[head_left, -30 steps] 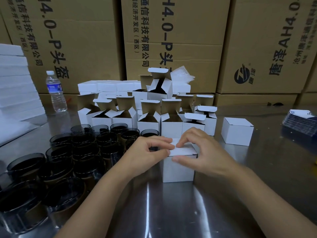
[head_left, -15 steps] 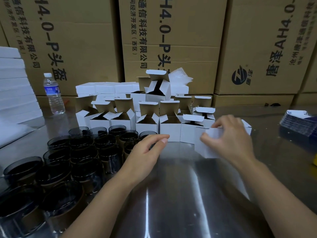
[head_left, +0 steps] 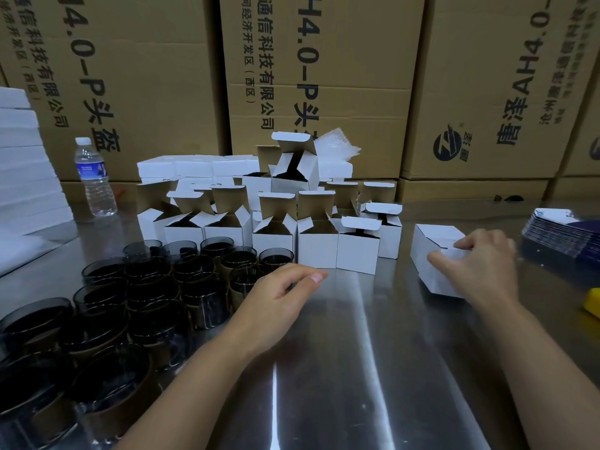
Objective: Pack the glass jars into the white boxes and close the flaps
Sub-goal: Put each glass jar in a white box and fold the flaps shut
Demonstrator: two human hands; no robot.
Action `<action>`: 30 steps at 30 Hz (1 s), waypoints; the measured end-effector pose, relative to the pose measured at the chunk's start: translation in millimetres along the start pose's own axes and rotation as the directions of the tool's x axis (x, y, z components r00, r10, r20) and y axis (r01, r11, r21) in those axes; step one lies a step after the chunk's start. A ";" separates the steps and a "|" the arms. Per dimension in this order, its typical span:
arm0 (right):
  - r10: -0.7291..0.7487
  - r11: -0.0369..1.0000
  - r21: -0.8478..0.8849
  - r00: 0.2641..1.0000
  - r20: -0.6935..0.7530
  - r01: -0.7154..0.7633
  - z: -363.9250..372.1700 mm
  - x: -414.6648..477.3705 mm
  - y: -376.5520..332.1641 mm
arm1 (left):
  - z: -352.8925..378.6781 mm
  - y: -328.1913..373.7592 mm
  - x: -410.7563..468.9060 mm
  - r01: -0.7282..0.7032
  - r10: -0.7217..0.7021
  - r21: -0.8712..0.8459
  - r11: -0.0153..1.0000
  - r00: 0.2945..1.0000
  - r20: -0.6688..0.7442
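Note:
Several dark glass jars [head_left: 149, 287] stand packed together on the left of the metal table [head_left: 357, 352]. Behind them, several white boxes [head_left: 276, 237] stand with their top flaps up. My right hand [head_left: 483, 271] grips a closed white box [head_left: 436, 280] at the right, tilted and right in front of another closed white box [head_left: 431, 237]. My left hand [head_left: 276, 303] is over the table beside the jars, fingers relaxed, holding nothing.
Large brown cartons [head_left: 318, 76] wall off the back. A water bottle [head_left: 94, 177] and stacked white foam sheets [head_left: 22, 157] are at the left. A pile of dark cards [head_left: 561, 232] and a yellow object [head_left: 593, 302] lie at the right edge.
Both hands were pressing the box's top flap shut in the middle. My right hand then carried the closed box to the right, up to the other closed box. My left hand let go.

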State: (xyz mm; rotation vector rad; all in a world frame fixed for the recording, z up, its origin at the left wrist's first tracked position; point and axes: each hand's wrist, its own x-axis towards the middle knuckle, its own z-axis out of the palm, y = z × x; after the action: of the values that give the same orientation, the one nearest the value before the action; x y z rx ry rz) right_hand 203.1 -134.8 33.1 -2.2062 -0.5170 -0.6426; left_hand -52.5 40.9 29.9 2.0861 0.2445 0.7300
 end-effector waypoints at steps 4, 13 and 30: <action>-0.016 0.999 0.027 0.999 -0.029 0.017 5.0 -3.8 3.4 | 0.3 0.9 -0.7 0.005 -0.005 0.009 1.000 1.000 0.006; -0.199 0.979 -0.080 0.962 -0.185 0.187 -5.8 -14.1 -26.0 | 1.6 2.4 -1.6 -0.008 0.007 0.036 0.999 1.000 0.025; -0.160 0.937 0.350 0.910 0.382 0.017 81.7 -0.5 -67.6 | 3.5 -0.1 -3.3 -0.018 0.006 0.163 0.986 0.997 0.074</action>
State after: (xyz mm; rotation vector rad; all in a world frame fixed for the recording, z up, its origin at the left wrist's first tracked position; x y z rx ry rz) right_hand 188.8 -30.2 23.4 -1.9885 -0.8781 -0.1139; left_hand -53.1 37.2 26.9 2.2675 0.2593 0.6574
